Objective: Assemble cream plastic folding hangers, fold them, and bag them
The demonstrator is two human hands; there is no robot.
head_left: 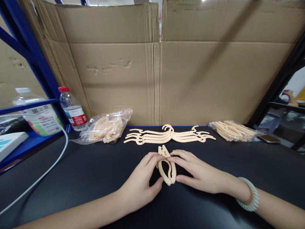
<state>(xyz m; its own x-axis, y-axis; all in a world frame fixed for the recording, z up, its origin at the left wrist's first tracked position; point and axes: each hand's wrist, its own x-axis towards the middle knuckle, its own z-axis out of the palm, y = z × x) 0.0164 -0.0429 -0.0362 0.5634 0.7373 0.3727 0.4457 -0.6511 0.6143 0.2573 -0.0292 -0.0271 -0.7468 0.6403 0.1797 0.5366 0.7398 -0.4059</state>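
A cream folding clothes hanger (173, 171), its arms folded together, lies on the black tabletop between my hands. My left hand (147, 178) closes on its left side, the thumb near the lower end and the fingers across the upper part. From the right, my right hand (194, 168) grips it too, with fingertips on the upper part and the thumb at the lower right edge. The fingers hide part of the hanger's middle. Just beyond it, several unfolded cream hangers (157, 136) lie in an overlapping row, hooks at the centre.
Plastic bags of folded hangers lie at the back left (108, 127) and back right (232, 131), the latter beside a phone (269, 139). A red-capped bottle (73, 111) stands at left. A white cable (58, 157) crosses the left side. Cardboard (114, 70) walls the back.
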